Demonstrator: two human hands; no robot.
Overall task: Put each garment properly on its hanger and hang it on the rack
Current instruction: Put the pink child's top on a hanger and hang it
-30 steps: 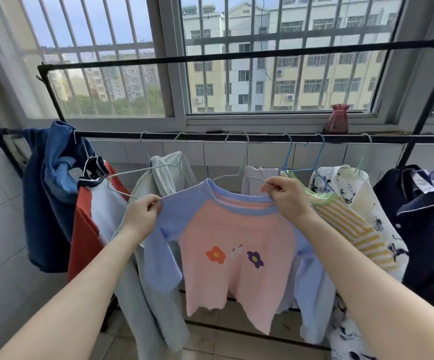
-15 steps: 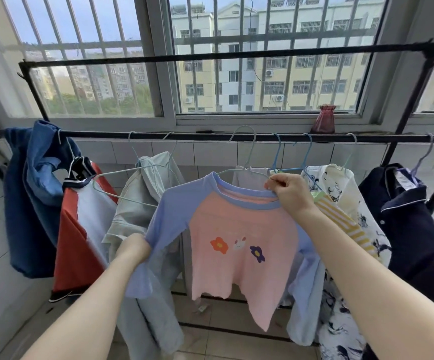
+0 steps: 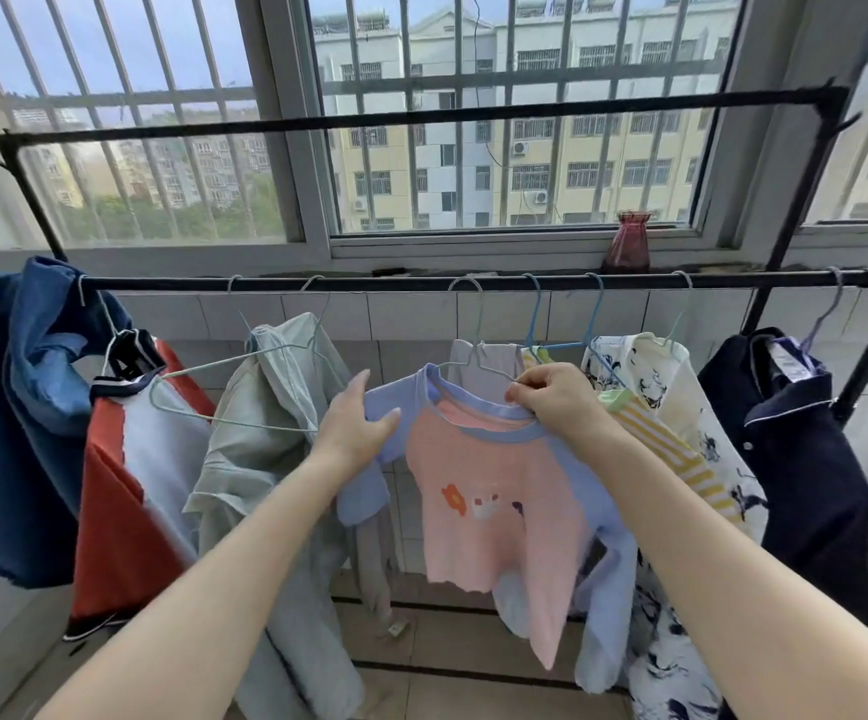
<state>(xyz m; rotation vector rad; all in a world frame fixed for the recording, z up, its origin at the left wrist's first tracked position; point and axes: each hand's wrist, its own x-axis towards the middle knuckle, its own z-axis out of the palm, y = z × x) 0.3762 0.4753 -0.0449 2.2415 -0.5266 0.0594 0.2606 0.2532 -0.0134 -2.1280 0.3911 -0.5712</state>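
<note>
our left hand (image 3: 353,428) has moved up from the sleeve to the pink top's (image 3: 494,491) left shoulder, fingers straight, smoothing it. our right hand (image 3: 556,402) still pinches the collar over the wire hanger (image 3: 473,356), hooked on the rack rail (image 3: 369,283) above both grips; 1 garment nearly seated.

Red glass vase (image 3: 627,243) on the sill of the barred window (image 3: 499,116)

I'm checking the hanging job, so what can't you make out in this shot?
Head view only:
- Pink and blue shirt: the motif is motion-blurred.
- Its hanger's arms are hidden inside the shirt, so seating is unclear.
- Right hand covers the collar where it pinches.
- Grey garment behind: mostly hidden by the shirt.
</note>
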